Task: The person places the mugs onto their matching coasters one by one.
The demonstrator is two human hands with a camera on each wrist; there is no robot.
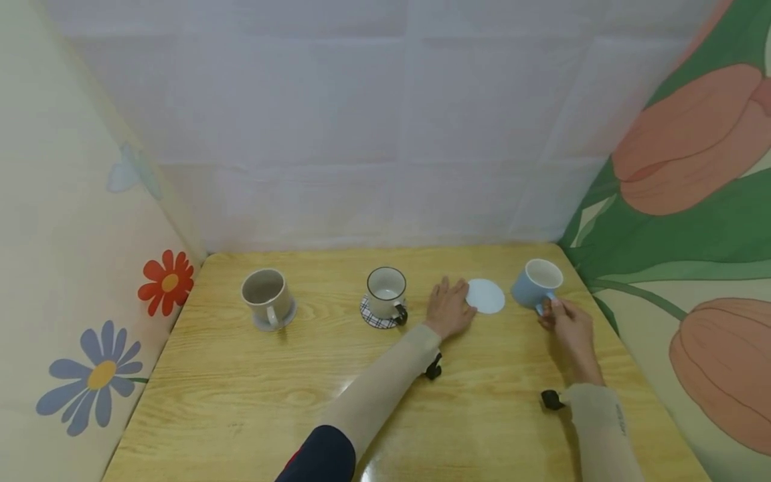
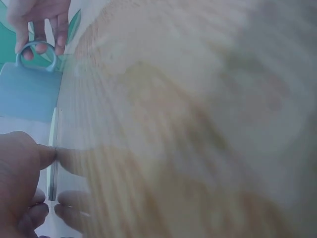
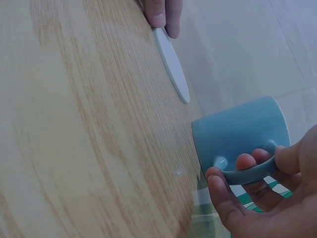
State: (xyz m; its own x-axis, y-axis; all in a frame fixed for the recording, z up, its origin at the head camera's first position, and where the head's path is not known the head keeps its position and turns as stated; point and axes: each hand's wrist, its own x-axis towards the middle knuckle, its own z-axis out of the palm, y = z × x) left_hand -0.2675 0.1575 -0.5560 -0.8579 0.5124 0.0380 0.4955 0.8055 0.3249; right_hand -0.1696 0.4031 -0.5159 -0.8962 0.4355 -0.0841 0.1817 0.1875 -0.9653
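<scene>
On the right of the table, my right hand (image 1: 569,328) grips the handle of a light blue mug (image 1: 530,288). In the right wrist view, fingers curl through the mug's handle (image 3: 250,173). The mug is upright; whether its base touches the table I cannot tell. To its left lies a round white coaster (image 1: 486,296), apart from the mug. My left hand (image 1: 450,309) rests low over the table with fingers extended, touching the coaster's left edge. In the left wrist view, the thumb (image 2: 47,156) meets the edge of the coaster (image 2: 52,173).
A white mug with a dark rim (image 1: 385,291) stands on a checked coaster (image 1: 375,320) left of my left hand. Farther left, a beige mug (image 1: 265,294) sits on a grey coaster (image 1: 290,316). White cloth (image 1: 361,134) hangs behind the wooden table (image 1: 241,395).
</scene>
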